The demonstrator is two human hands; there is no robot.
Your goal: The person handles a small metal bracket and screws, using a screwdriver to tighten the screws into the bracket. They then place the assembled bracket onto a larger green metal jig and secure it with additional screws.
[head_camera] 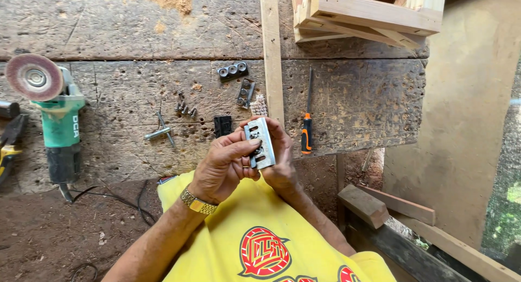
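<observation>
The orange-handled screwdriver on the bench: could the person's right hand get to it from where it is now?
Probably yes. The screwdriver lies in the open on the workbench, just beside the right hand, with nothing between them. But both the right hand and the left hand hold a metal plate, so it must let go first.

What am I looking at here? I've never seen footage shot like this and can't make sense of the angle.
The one picture comes from a camera worn on a person's head, looking down at their own two bare hands. Both hands hold a small grey metal plate with slots in it: the left hand, with a gold watch at its wrist, and the right hand behind the plate. Beyond them is a worn wooden workbench. On it lie a green angle grinder, an orange-handled screwdriver, a small metal T-shaped key, loose screws, dark metal blocks and a wooden slat.
</observation>
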